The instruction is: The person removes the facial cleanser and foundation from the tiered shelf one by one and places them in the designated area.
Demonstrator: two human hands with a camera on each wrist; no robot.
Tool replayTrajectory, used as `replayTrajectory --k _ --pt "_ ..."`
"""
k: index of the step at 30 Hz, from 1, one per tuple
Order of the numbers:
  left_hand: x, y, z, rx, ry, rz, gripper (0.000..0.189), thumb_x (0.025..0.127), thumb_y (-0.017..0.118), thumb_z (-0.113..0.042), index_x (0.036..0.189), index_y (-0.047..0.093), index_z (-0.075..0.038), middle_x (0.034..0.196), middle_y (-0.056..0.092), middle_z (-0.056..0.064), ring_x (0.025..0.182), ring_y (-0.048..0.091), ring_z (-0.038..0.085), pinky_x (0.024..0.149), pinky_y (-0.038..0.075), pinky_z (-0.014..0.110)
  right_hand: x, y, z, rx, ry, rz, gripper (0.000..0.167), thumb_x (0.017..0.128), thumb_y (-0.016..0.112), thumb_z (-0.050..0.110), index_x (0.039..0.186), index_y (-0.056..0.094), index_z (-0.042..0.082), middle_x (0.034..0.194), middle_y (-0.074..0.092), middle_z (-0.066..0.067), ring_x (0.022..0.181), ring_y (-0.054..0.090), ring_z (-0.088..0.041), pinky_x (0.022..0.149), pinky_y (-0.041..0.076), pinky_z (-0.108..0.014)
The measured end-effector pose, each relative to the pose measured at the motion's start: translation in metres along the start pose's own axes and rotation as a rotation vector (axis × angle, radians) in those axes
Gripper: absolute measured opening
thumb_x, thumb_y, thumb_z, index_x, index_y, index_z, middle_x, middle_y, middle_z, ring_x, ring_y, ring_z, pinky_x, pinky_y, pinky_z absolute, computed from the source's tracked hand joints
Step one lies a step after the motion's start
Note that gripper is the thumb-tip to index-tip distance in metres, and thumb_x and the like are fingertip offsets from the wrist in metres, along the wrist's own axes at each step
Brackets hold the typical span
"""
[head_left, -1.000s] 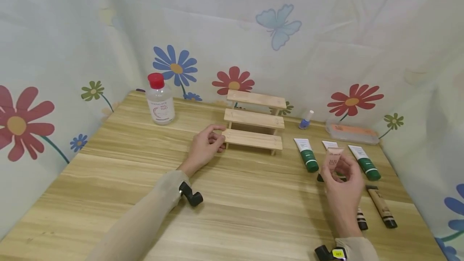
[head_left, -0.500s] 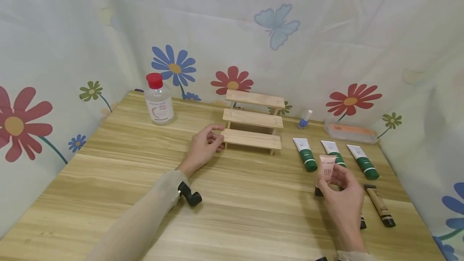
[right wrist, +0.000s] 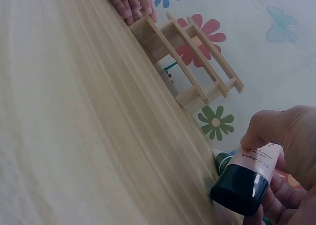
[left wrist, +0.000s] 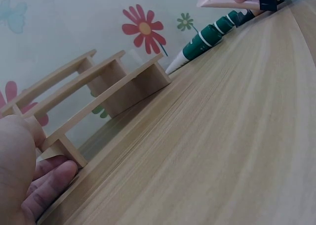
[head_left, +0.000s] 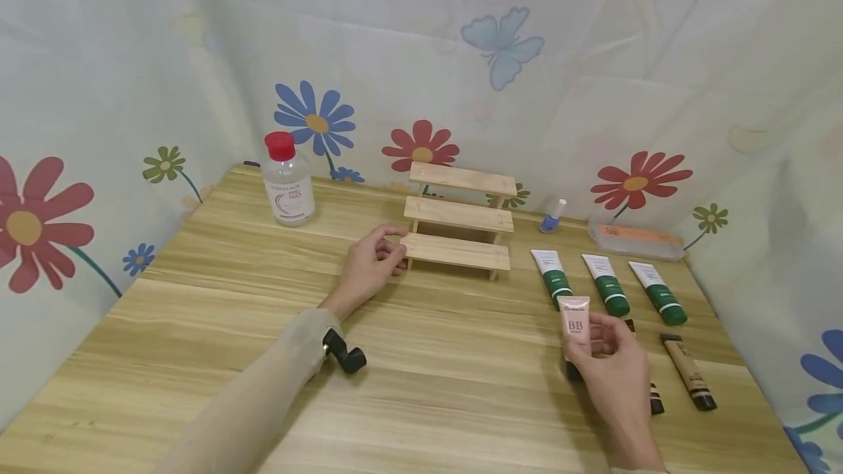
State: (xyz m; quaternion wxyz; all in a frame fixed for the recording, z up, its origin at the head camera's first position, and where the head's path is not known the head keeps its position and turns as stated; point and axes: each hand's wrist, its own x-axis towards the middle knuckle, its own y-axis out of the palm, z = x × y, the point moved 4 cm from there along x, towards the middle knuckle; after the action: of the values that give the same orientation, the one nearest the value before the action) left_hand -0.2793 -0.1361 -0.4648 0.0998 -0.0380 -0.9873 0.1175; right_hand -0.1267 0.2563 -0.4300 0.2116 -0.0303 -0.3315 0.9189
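A three-tier wooden display stand (head_left: 454, 251) stands near the back of the table. My left hand (head_left: 370, 262) grips the left end of its lowest step, thumb at the board's top and fingers curled by the leg (left wrist: 69, 151). My right hand (head_left: 609, 364) pinches a pink BB cream tube (head_left: 576, 324) between thumb and fingers. The tube is held up off the table, its black cap (right wrist: 240, 190) pointing down. Behind the right hand lie three white-and-green tubes, the nearest green tube (head_left: 552, 275) just beyond the BB cream.
A tan tube (head_left: 688, 371) with black ends lies at the right, and another tube (head_left: 656, 397) is partly hidden by the right hand. A blue nail polish bottle (head_left: 552, 218) and a clear plastic case (head_left: 639, 241) stand at the back. A red-capped bottle (head_left: 290, 189) is at the left.
My right hand has moved left and toward me with the BB cream tube, uncovering the middle green tube. The left hand has stayed on the stand.
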Motion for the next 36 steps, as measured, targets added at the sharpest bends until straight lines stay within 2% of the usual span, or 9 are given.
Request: replayTrajectory --k 6,15,26,36 --pt "0.001 -0.001 0.001 0.002 0.007 0.002 0.028 0.112 0.069 -0.015 0.141 0.070 -0.015 0.105 0.081 0.015 0.087 0.081 0.027 0.074 0.072 0.033 -0.003 0.003 -0.003 -0.044 -0.009 0.019 0.058 0.092 0.089 0.015 0.145 0.067 0.004 0.122 0.073 -0.017 0.100 0.067 -0.026 0.069 0.053 -0.013" --pt "0.001 0.000 -0.002 0.011 0.005 0.001 0.029 0.112 0.069 -0.015 0.141 0.070 -0.015 0.105 0.081 0.014 0.086 0.081 0.027 0.074 0.072 0.034 -0.006 0.004 -0.012 -0.083 -0.034 0.008 0.048 0.090 0.091 0.018 0.133 0.073 0.003 0.109 0.077 -0.016 0.084 0.066 -0.016 0.062 0.050 -0.017" --pt "0.000 0.000 0.000 0.004 0.005 0.005 0.028 0.112 0.068 -0.014 0.140 0.070 -0.015 0.104 0.081 0.014 0.086 0.081 0.028 0.074 0.072 0.034 -0.009 0.006 -0.009 -0.139 -0.052 -0.002 0.048 0.092 0.089 0.020 0.134 0.072 0.002 0.109 0.077 -0.019 0.084 0.071 -0.022 0.060 0.052 -0.019" --pt "0.000 0.000 -0.002 0.005 0.004 0.010 0.029 0.113 0.067 -0.014 0.141 0.070 -0.014 0.104 0.080 0.015 0.087 0.081 0.028 0.074 0.072 0.033 -0.009 0.006 -0.010 -0.194 -0.065 -0.026 0.044 0.094 0.084 0.022 0.131 0.072 0.001 0.110 0.076 -0.023 0.085 0.070 -0.027 0.060 0.047 -0.023"
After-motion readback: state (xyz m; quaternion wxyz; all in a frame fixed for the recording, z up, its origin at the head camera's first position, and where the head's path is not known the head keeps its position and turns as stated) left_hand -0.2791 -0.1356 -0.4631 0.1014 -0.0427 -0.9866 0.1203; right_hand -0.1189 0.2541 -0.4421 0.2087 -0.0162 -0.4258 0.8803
